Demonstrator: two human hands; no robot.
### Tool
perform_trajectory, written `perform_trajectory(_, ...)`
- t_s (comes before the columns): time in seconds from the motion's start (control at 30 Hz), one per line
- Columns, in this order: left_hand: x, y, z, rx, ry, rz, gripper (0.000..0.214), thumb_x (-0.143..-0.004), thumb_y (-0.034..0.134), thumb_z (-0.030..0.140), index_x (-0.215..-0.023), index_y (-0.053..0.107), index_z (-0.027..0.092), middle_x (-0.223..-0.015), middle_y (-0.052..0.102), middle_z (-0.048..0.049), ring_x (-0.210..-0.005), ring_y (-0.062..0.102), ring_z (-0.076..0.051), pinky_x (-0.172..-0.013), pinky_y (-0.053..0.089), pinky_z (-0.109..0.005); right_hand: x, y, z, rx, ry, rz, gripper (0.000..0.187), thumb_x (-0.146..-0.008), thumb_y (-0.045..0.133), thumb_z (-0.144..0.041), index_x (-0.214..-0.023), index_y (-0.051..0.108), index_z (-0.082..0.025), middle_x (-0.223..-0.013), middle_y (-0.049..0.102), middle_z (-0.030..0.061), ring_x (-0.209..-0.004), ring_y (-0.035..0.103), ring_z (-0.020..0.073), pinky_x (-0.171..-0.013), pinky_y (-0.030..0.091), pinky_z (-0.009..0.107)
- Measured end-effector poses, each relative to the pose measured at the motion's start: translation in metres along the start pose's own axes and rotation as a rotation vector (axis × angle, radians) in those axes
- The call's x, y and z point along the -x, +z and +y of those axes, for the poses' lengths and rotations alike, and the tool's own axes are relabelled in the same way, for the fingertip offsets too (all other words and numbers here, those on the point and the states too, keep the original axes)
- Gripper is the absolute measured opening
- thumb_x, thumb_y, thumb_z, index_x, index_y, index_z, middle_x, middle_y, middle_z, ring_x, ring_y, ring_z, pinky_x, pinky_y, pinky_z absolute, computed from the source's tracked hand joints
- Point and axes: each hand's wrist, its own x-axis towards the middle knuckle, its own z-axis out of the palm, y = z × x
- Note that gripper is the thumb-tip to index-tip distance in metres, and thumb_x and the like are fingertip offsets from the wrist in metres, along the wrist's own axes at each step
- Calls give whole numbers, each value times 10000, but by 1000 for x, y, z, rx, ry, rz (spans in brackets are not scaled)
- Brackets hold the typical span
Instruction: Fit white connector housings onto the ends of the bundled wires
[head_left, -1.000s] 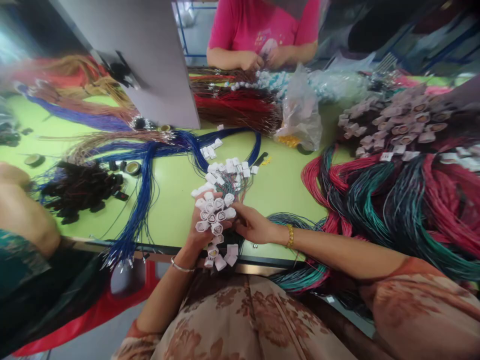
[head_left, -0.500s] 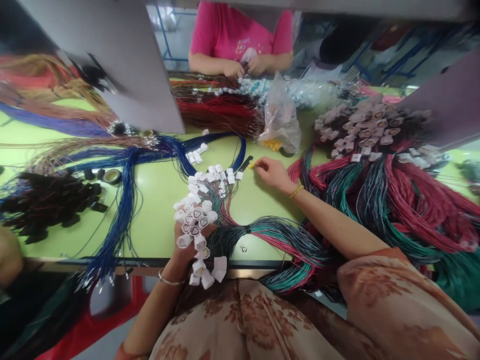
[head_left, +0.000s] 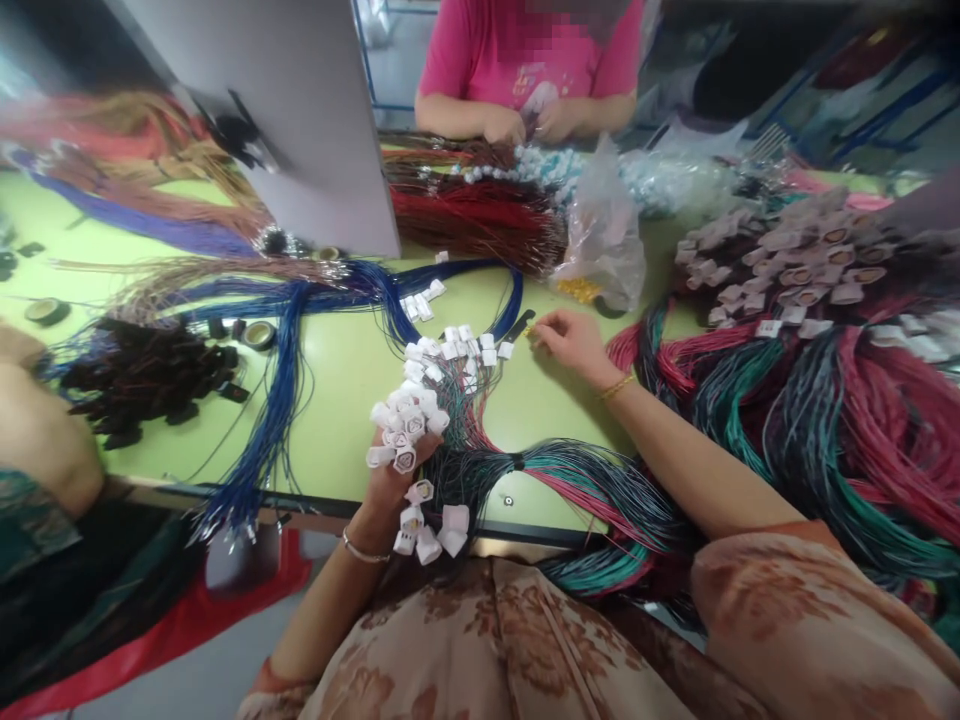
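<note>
My left hand [head_left: 390, 478] is closed around a bunch of white plastic connectors [head_left: 405, 420] on thin wires, held just above the table's near edge. The wires run into a bundle of teal, red and black wires [head_left: 577, 480] tied at a black band. More white connectors [head_left: 457, 350] lie on the green table [head_left: 337, 400] ahead. My right hand [head_left: 570, 340] reaches forward, fingers pinched on a small yellow piece [head_left: 531, 328] beside a black strip.
A clear plastic bag [head_left: 600, 230] with yellow parts stands behind my right hand. Blue wires [head_left: 285, 380], red wires [head_left: 472, 215] and red-teal coils [head_left: 810, 400] cover the table. A grey panel [head_left: 300, 110] rises at left. A person in pink [head_left: 525, 60] works opposite; another person's arm [head_left: 37, 440] is at left.
My right hand left the connector bunch and reached forward to the yellow pieces, where it now pinches. My left hand keeps hold of the connectors.
</note>
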Motion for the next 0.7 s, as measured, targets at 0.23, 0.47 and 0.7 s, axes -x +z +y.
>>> perform_trajectory(0.23,4,3,2,-45,47,47,330,-723,815,337,-999,659,245,-1065,748,-66,-1065,694,-262,-1006,553,-454,34,8,-57,-748,201,-284,289,-670,820,-289,-886,661,-180,-781,673,0,-645,624,104,-637,549,259)
perform_trajectory(0.47,5,7,5,-95,134,33,244,-749,814,323,-940,678,257,-979,746,-57,-972,705,-267,-1014,534,-511,81,36,-102,-975,367,-603,254,-666,846,-253,-827,667,-173,-643,621,-58,-551,554,63,-559,504,202)
perform_trajectory(0.7,10,17,18,-98,140,107,288,-714,833,330,-936,671,241,-923,725,-53,-902,677,-260,-915,547,-474,109,65,-109,-1070,399,-642,274,-701,864,-301,-900,743,-158,-800,712,6,-603,614,64,-563,525,197)
